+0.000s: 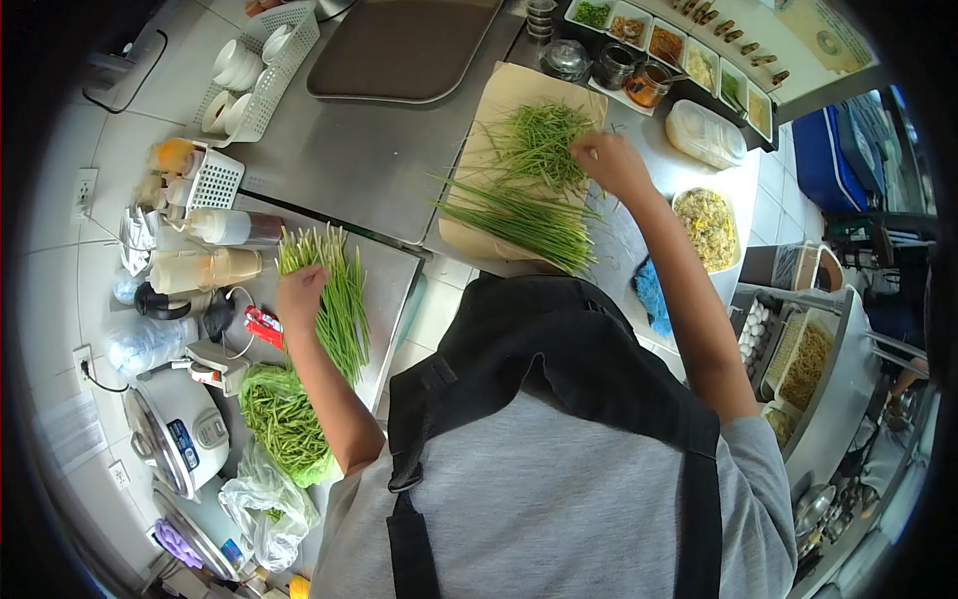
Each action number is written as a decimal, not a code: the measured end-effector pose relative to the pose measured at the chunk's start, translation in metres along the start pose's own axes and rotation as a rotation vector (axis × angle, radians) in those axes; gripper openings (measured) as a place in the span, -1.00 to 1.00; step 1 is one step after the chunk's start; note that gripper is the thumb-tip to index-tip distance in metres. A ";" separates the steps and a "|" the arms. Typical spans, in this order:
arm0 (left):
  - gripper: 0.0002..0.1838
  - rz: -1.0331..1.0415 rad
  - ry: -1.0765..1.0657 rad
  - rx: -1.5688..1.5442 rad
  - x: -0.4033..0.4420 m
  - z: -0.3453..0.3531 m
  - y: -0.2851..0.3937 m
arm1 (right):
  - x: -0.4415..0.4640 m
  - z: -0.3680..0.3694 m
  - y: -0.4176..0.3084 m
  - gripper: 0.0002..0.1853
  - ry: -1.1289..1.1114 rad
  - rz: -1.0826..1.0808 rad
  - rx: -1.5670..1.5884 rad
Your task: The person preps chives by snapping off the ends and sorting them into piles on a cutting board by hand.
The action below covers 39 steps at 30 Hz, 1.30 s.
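My left hand (301, 294) is closed over the upper end of a bunch of long garlic chives (344, 309) on the left steel counter. Its fingers curl against the stalks, whose pale ends point away from me. Over the far right side of a brown cutting board (479, 120), my right hand (605, 160) is pinched beside a loose heap of garlic chives (539, 140). Whatever lies between its fingertips is too small to make out. A neater bundle of garlic chives (524, 225) lies across the board's near side.
Green beans (284, 424) and a plastic bag (269, 509) lie near a rice cooker (185, 434). Sauce bottles (215, 227) line the left wall. A brown tray (399, 50) sits at the back. Jars (649, 85), a lidded tub (704, 135) and a food container (707, 230) stand right.
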<state>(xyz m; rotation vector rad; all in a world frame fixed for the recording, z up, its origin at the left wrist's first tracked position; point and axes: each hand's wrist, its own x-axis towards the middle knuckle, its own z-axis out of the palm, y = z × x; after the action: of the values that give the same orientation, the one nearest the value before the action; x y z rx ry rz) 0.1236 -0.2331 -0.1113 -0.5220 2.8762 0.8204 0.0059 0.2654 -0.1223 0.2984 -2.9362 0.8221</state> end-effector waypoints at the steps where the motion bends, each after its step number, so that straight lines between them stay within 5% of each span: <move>1: -0.66 -0.001 0.069 0.020 -0.003 0.001 -0.011 | -0.014 -0.001 -0.001 -0.77 -0.079 0.053 0.030; 3: -0.66 0.005 0.200 0.072 -0.004 0.003 -0.009 | -0.045 -0.005 -0.004 -0.79 -0.238 0.161 0.087; 6: -0.68 0.046 0.336 0.186 -0.003 0.002 0.041 | -0.078 0.004 0.002 -0.82 -0.114 0.237 0.175; 8: -0.76 0.183 0.337 -0.028 0.006 0.024 0.078 | -0.089 0.001 -0.004 -0.83 -0.078 0.269 0.216; 12: -0.80 0.489 0.040 -0.083 -0.010 0.080 0.180 | -0.107 0.000 -0.010 -0.83 -0.122 0.301 0.255; 17: -0.80 0.843 -0.135 0.151 0.002 0.152 0.211 | -0.123 0.012 -0.010 -0.78 -0.092 0.254 0.174; 31: -0.81 0.882 -0.149 0.135 0.014 0.151 0.209 | -0.123 0.027 -0.017 -0.83 0.053 0.245 0.163; 39: -0.77 0.937 -0.233 0.130 0.020 0.153 0.203 | -0.120 0.018 -0.007 -0.72 -0.037 0.627 0.952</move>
<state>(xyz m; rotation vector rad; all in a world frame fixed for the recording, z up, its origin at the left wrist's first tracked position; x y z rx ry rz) 0.0344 0.0032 -0.1456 0.9413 2.8291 0.6803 0.1249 0.2701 -0.1491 -0.6082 -2.4140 2.2517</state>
